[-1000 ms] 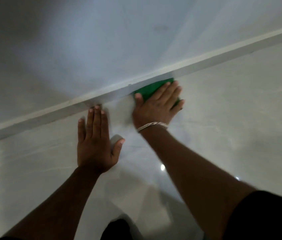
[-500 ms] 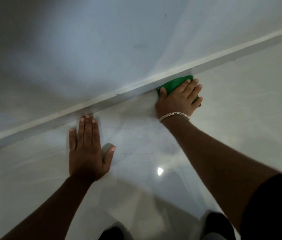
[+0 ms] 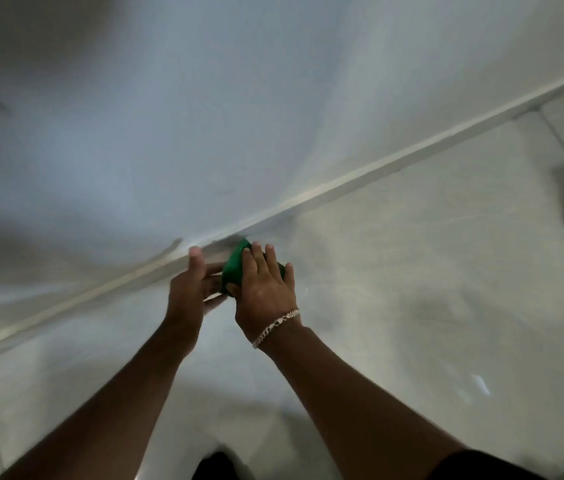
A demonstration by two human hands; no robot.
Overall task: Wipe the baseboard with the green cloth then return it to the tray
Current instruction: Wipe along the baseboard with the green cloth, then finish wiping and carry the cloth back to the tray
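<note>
- I look down at my two bare arms, reaching forward over a pale, glossy floor (image 3: 412,271) toward the foot of a plain grey-white wall (image 3: 239,116).
- The baseboard (image 3: 394,168) is a thin pale strip running on a slant from lower left to upper right, where wall meets floor.
- My right hand (image 3: 266,285) lies palm down over the green cloth (image 3: 233,268), fingers spread across its top; this grip grasps the cloth.
- The green cloth is bunched between my two hands, just beside the baseboard. Only a small patch shows; my right hand hides the rest.
- I cannot tell whether the cloth touches the baseboard or hangs just off it, because the whole frame is smeared with motion blur.
- My left hand (image 3: 190,285) is turned on edge, thumb (image 3: 197,258) up, fingers curled in toward the cloth from the left. The fingertips are blurred and partly hidden, so I cannot tell whether this grip is clenched on the cloth or only cupped beside it.
- A silver chain bracelet (image 3: 275,327) circles my right wrist.
- A dark sleeve (image 3: 481,465) is cut off at the bottom right edge, and a dark shape (image 3: 218,467) at the bottom centre is too cropped to identify.
</note>
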